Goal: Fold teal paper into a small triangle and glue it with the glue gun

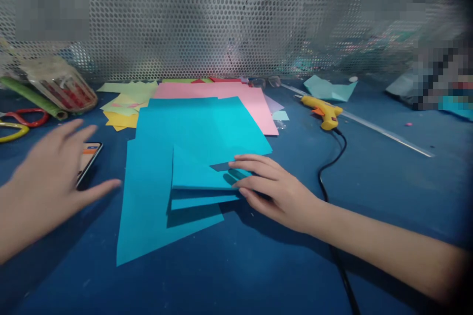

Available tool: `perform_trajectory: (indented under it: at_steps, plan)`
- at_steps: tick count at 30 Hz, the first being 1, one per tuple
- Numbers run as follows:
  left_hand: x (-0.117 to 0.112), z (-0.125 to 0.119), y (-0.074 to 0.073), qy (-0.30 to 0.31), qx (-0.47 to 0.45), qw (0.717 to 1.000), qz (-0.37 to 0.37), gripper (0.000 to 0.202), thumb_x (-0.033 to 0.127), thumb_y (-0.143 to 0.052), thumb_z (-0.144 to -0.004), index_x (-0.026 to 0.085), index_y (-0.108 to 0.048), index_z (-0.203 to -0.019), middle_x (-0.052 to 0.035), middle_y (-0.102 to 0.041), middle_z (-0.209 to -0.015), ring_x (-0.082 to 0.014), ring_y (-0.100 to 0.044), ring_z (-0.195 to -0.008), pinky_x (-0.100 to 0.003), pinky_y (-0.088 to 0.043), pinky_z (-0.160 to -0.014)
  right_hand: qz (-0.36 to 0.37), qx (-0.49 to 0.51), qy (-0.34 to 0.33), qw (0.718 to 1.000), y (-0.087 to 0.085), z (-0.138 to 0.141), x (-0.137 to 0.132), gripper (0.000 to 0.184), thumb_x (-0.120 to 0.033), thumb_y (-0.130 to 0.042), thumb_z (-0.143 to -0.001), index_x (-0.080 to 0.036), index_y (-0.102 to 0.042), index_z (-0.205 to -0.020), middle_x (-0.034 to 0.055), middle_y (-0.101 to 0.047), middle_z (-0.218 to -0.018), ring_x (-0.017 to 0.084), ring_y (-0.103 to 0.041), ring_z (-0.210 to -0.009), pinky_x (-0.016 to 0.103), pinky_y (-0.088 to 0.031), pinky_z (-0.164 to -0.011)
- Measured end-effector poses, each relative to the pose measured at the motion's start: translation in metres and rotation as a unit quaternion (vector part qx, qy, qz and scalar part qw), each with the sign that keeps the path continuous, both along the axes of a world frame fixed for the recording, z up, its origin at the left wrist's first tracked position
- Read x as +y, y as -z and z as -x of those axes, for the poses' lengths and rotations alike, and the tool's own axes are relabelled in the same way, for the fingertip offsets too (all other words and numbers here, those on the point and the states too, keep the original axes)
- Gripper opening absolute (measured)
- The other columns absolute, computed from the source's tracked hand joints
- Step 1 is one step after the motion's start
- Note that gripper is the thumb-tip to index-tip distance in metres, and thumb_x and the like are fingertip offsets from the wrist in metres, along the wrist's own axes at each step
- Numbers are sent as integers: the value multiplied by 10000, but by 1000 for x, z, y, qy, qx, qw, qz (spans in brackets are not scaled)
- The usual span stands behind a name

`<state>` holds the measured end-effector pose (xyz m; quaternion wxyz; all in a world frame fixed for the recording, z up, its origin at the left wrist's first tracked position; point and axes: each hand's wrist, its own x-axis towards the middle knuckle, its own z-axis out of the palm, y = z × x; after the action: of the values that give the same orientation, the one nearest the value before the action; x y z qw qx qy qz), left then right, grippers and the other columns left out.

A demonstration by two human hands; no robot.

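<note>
My right hand [273, 189] pinches the right end of a folded piece of bright blue paper [199, 174], its thumb low and its fingers over the top. The folded layers stand slightly apart along the near side. Under and behind this piece lie larger blue sheets [185, 123], one reaching toward the front left. My left hand [62, 172] is spread, a little blurred, and holds nothing. It hovers beside a phone [88, 160], covering part of it, left of the blue sheets.
Behind are pink sheets [207, 89] and yellow scraps [123, 103]. To the right sit a yellow glue gun [325, 112] with a black cord and a clear ruler-like strip [388, 133]. Scissors [29, 117] and a jar [61, 83] stand at left, before a perforated metal panel [221, 19].
</note>
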<state>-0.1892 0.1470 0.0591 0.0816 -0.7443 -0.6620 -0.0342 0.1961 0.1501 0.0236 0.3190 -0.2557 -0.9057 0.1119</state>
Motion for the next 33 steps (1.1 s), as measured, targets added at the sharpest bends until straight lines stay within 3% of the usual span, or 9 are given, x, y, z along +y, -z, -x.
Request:
perform_trajectory:
  at_steps: [3,8,11,14,18,21,24,28,33]
  plan:
    - [-16,-49,-5,105,-76,991,32,936,708,-466,-830,195,-134,-1539,-146,-238,-1602,-386,-294,-1427,-538,-297,-1122,106,89,34,990,-4,0,2,194,-181,-479,-971,-189,-638,-860,60,-716,-866,184,-682,-857,290,-554,-756]
    - [-32,-98,-19,48,-217,960,171,933,704,-498,-856,354,17,-1551,-97,-561,-1406,-357,-540,-1273,-466,-542,-888,206,115,71,969,-10,-3,8,297,-289,-428,-1006,-195,-572,-764,-28,-551,-623,105,-540,-497,205,-450,-452]
    - [-30,-110,-25,20,-261,948,183,841,691,-396,-908,371,40,-1551,-85,-655,-1283,-334,-644,-1142,-408,-588,-746,234,125,93,960,-8,-5,10,299,-315,-363,-1032,-193,-621,-943,-21,-563,-669,113,-544,-534,218,-480,-506]
    - [-31,-115,-20,69,-258,945,191,755,565,-333,-964,346,90,-1550,-67,-717,-1162,-256,-730,-927,-335,-587,-667,253,130,92,954,-5,-5,10,339,-332,-411,-1023,-202,-546,-1306,-35,-551,-663,115,-486,-526,225,-448,-507]
    - [-46,-113,0,188,-212,938,202,462,354,-306,-997,466,-417,-1431,38,-749,-1082,-191,-733,-891,-282,-578,-717,202,46,7,978,0,-2,9,341,-281,-551,-977,-198,-589,-1306,27,-648,-849,129,-587,-684,230,-484,-589]
    - [-59,-114,9,267,-126,935,196,405,274,-344,-974,391,-650,-1212,32,-771,-932,-195,-735,-731,-259,-564,-565,107,-27,-62,992,2,1,7,259,-263,-505,-1006,-153,-672,-1171,102,-664,-988,169,-612,-860,278,-516,-712]
    - [-65,-122,11,329,-37,935,130,435,152,-348,-922,293,-699,-1138,-22,-759,-871,-205,-711,-663,-273,-557,-525,44,-86,-76,992,2,4,5,287,-259,-452,-1028,-145,-652,-1198,122,-653,-1046,201,-577,-922,342,-503,-780]
    - [-66,-135,10,391,31,916,82,537,55,-342,-853,185,-635,-1284,-117,-705,-1209,-272,-726,-953,-354,-617,-716,21,-150,-66,986,-3,8,2,326,-235,-378,-1047,-154,-589,-1282,123,-635,-1141,226,-536,-992,372,-466,-826]
    - [-60,-138,4,318,76,929,172,553,259,-553,-894,160,-477,-1433,-258,-443,-1441,-382,-702,-1011,-434,-627,-658,-4,-193,-57,980,-8,10,1,378,-207,-331,-1040,-156,-531,-1357,129,-614,-1218,255,-497,-1008,400,-430,-831]
